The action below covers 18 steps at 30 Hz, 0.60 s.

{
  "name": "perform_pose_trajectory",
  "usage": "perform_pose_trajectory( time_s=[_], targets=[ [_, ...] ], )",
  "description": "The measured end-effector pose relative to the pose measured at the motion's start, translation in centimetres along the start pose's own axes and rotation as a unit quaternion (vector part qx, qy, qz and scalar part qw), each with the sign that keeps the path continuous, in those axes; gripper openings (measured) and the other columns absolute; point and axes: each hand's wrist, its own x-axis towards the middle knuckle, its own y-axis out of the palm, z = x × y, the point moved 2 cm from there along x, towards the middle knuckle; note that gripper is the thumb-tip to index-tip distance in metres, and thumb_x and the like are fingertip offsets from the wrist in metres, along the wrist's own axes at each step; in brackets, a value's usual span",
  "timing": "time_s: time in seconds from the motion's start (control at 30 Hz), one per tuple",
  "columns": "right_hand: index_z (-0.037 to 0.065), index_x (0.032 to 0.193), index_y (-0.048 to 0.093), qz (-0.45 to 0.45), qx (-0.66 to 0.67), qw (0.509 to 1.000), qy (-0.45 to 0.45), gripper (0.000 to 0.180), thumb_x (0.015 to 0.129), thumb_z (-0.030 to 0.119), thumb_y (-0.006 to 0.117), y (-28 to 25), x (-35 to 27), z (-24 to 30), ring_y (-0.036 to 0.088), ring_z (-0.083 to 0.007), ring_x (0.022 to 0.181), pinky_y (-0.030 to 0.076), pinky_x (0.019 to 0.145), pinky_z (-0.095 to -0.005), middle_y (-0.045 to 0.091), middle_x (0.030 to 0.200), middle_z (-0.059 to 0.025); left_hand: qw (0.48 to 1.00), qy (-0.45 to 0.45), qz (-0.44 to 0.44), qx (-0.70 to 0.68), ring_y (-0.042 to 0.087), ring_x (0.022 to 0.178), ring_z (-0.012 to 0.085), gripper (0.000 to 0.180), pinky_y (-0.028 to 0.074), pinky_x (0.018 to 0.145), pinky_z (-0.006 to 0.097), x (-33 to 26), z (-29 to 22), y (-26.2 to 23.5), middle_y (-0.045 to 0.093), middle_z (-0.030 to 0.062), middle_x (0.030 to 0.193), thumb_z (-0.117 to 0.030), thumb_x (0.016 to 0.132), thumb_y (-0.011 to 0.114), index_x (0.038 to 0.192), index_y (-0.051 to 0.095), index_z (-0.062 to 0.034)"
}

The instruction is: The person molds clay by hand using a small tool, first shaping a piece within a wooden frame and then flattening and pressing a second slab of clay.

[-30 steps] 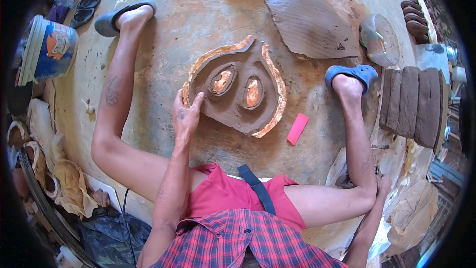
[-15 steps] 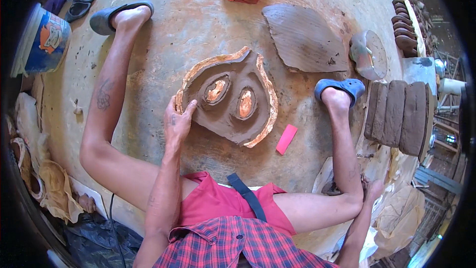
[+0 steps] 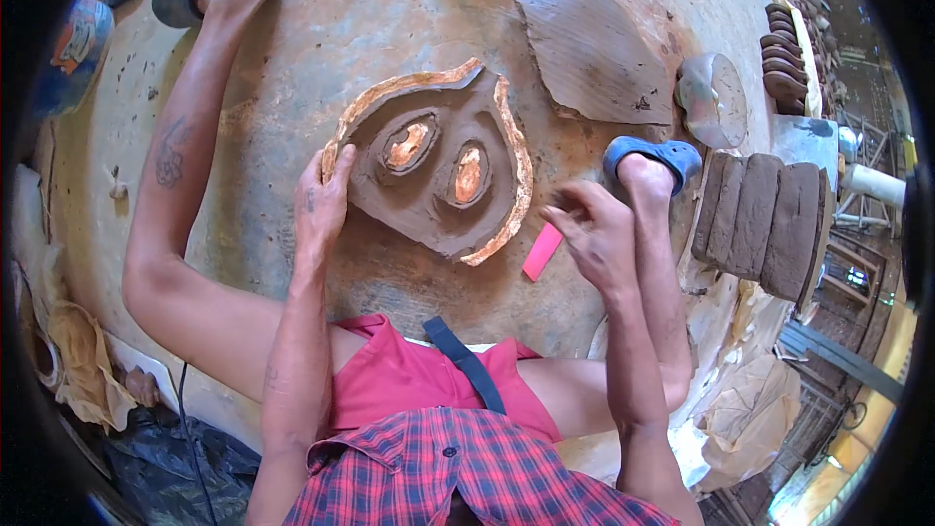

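Pinching the left rim of the clay-lined mould [image 3: 525, 175], the left hand [image 3: 319, 209] lays its thumb along the edge with the fingers outside. The mould lies on the floor [image 3: 409, 10] in front of the person. The right hand [image 3: 602, 242] has just come in from the right, so both hands are now near the work; half-curled at the pink strip [image 3: 542, 253], whether grasping it I can't tell. Beyond lies a flat clay slab [image 3: 589, 54].
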Motion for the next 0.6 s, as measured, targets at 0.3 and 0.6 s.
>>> perform_pose_trajectory(
  time_s=[0.3,0.6],
  targets=[
    [0.0,0.123,0.074,-0.083,0.125,0.98,0.131,0.035,0.089,0.008,0.081,8.6,-0.9,0.6,0.076,-0.0236,0.083,0.06,0.079,-0.0362,0.078,0.099,-0.0173,0.999,-0.018,-0.009,0.028,0.072,0.102,0.035,0.05,0.053,0.091,0.044,0.0,-0.5,-0.4,0.076,0.0223,0.11,-0.046,0.103,0.065,0.126,0.071,-0.0026],
    [0.012,0.108,0.082,-0.065,-0.207,0.97,-0.113,0.023,0.087,0.021,0.085,8.4,1.8,-0.4,0.067,-0.0267,0.08,0.053,0.068,-0.0414,0.066,0.083,-0.0103,1.0,-0.016,0.007,0.022,0.07,0.111,0.042,0.055,0.053,0.096,0.046,0.0,-0.8,-0.3,0.075,0.0233,0.117,-0.051,0.103,0.062,0.13,0.07,-0.0031]
  ],
)
